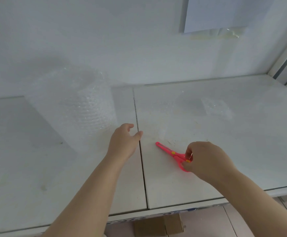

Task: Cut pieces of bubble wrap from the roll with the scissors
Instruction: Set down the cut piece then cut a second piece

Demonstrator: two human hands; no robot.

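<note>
Right-hand fingers (pixel 189 153) pinched on the handles of the pink scissors (pixel 171 152), blades closed, flat on the white table (pixel 242 151). Left hand (pixel 123 141) spread, empty, beside the upright bubble wrap roll (pixel 89 106). Risks: fumbled handle grip; roll toppling if tugged.

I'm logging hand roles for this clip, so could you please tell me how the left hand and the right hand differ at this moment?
The right hand is closed on the handles of the pink scissors, which lie on the table; the left hand is open and holds nothing. The left hand reaches further forward, beside the bubble wrap roll, while the right hand sits nearer the table's front edge. Both are bare and low over the table.
</note>
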